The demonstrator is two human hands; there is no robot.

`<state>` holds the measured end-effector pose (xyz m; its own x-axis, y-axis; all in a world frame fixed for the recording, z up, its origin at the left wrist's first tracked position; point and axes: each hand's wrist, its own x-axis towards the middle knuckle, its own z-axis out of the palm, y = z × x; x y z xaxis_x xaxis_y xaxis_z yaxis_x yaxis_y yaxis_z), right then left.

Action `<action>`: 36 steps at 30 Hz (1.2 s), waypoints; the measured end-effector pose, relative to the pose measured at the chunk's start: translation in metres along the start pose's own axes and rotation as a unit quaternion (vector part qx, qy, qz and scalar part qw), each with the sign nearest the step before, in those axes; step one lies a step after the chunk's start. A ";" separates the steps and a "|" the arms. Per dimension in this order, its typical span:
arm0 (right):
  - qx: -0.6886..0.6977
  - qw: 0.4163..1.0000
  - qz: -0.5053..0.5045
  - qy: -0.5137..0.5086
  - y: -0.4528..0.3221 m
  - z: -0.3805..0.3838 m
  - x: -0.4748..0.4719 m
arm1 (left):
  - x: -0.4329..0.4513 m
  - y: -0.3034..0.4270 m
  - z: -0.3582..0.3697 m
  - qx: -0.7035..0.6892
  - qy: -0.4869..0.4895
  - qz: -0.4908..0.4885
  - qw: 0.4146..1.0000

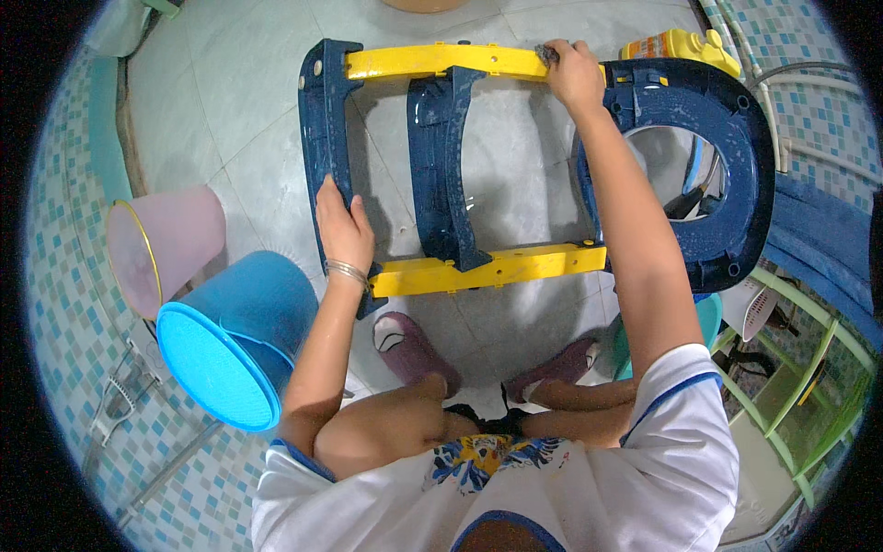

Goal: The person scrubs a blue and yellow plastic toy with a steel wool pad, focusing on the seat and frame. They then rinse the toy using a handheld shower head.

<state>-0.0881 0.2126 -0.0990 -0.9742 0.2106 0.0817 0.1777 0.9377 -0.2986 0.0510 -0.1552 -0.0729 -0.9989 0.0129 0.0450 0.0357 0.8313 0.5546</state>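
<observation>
A child's toilet-training seat with a ladder lies on its side before me, with yellow rails [483, 270] and a dark blue seat ring [745, 172]. My left hand [347, 228] holds the dark blue end bar [330, 110], its thumb on the inner side. In my right hand [576, 76] is a steel wool scrubber [547, 55], pressed against the far yellow rail [448, 61]. A dark blue step [448, 165] spans the rails between my hands. Whitish wet spots or suds show on the blue plastic.
Left of me a blue bucket [255, 310] and a pinkish bucket [186, 241] lie tipped over on the tiled floor [227, 124]. A yellow bottle [679, 47] is beyond the seat ring. At right stand a green rack [779, 393] and a teal basin [712, 321].
</observation>
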 end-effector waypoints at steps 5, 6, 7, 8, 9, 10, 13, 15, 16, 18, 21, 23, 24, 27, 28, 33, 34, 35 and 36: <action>0.115 0.990 -0.078 0.002 -0.078 0.000 0.004 | 0.003 0.003 0.001 0.007 0.003 -0.004 1.000; 0.092 0.993 -0.067 0.009 -0.089 -0.009 0.002 | -0.001 0.000 0.000 0.011 0.002 -0.005 1.000; 0.067 0.996 -0.058 0.017 -0.098 -0.019 -0.001 | -0.002 -0.001 0.000 0.008 0.004 -0.003 1.000; 0.103 0.992 -0.064 0.031 -0.105 -0.031 -0.012 | -0.002 -0.002 0.000 0.005 0.006 0.000 1.000; 0.082 0.992 -0.091 0.035 -0.116 -0.044 -0.025 | -0.002 0.000 -0.001 0.001 0.009 0.000 1.000; 0.062 0.990 -0.118 0.039 -0.128 -0.054 -0.040 | -0.001 0.002 -0.003 0.003 0.000 -0.009 1.000; 0.040 0.978 -0.200 0.040 -0.162 -0.053 -0.060 | 0.001 0.006 -0.005 -0.014 0.001 -0.011 1.000; 0.008 0.961 -0.270 -0.063 -0.187 -0.023 -0.064 | 0.000 0.004 -0.004 -0.025 0.011 -0.011 1.000; -0.061 0.957 -0.269 -0.093 -0.198 0.004 -0.066 | 0.000 0.002 -0.002 -0.032 0.016 -0.007 0.999; -0.177 0.937 -0.269 -0.135 -0.200 0.046 -0.073 | 0.000 -0.001 0.000 -0.052 0.025 -0.008 0.998; -0.263 0.902 -0.283 -0.192 -0.198 0.073 -0.089 | -0.001 0.000 -0.001 -0.061 0.023 -0.012 0.998; -0.257 0.874 -0.315 -0.265 -0.194 0.062 -0.120 | -0.004 0.001 -0.001 -0.080 0.020 -0.014 0.996; -0.277 0.857 -0.350 -0.259 -0.194 0.054 -0.136 | -0.003 0.001 0.000 -0.080 0.019 -0.018 0.996; -0.289 0.802 -0.422 -0.309 -0.192 0.048 -0.178 | -0.005 0.003 0.002 -0.078 0.022 -0.024 0.996; -0.254 0.815 -0.416 -0.314 -0.190 0.054 -0.175 | -0.006 0.003 0.001 -0.073 0.022 -0.029 0.997; -0.152 0.918 -0.305 -0.203 -0.198 0.079 -0.121 | -0.006 0.004 0.000 -0.066 0.013 -0.020 0.998; -0.164 0.921 -0.281 -0.214 -0.200 0.084 -0.121 | -0.005 0.004 0.000 -0.064 0.006 -0.025 0.998; -0.175 0.923 -0.258 -0.225 -0.201 0.086 -0.123 | -0.005 0.005 -0.001 -0.063 -0.001 -0.029 0.998; -0.169 0.920 -0.264 -0.237 -0.201 0.081 -0.130 | -0.005 0.006 -0.002 -0.063 -0.005 -0.030 0.998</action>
<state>-0.0083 -0.0261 -0.1269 -0.8744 -0.3678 -0.3166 -0.3821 0.9239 -0.0179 0.0563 -0.1515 -0.0680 -0.9996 -0.0285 0.0012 -0.0207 0.7545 0.6560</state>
